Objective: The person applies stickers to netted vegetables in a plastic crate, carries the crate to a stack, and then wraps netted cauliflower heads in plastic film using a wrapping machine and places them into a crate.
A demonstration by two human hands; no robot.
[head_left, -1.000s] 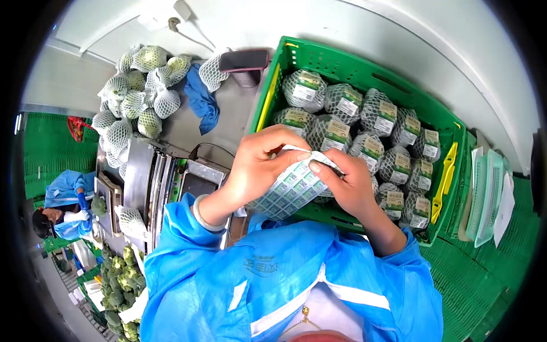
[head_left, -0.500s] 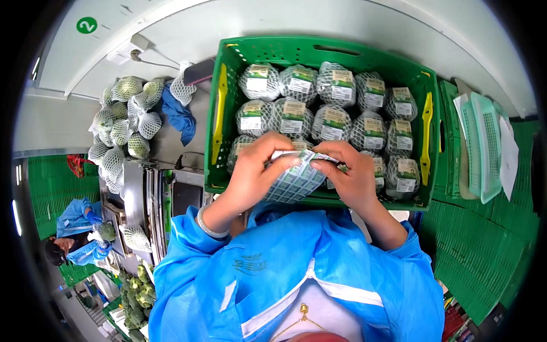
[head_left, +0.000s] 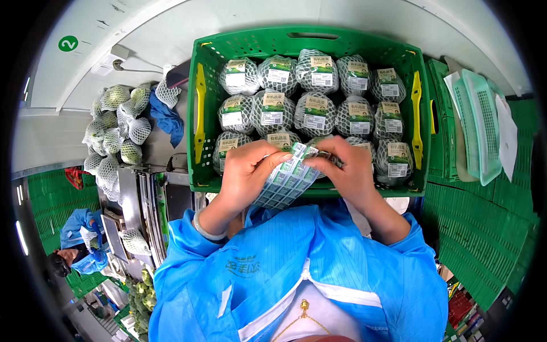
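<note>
Label sheet (head_left: 285, 186), green-white, printed in rows, slanted, upper end between fingers (head_left: 323, 165)

My sticker sheet (head_left: 285, 183) looked like slick paper, and my jacket (head_left: 273, 245) was smooth, faintly shiny cloth. The crate (head_left: 364, 45) was hard plastic, the netting (head_left: 139, 131) matt foam, the counter (head_left: 155, 146) dull metal, my necklace (head_left: 305, 308) glossy metal.

Round green wall sign (head_left: 68, 43): white numeral "2". Green-and-beige labels (head_left: 273, 102) on net-wrapped packs (head_left: 319, 70) in the green crate (head_left: 312, 31): "有机蔬菜" in large characters; smaller lines illegible. White label panels (head_left: 314, 122) below: fine print and square codes, unreadable. Sticker sheet (head_left: 285, 181): repeated print, too small to read. Blue jacket (head_left: 273, 251): dark chest characters, not securely legible.
</note>
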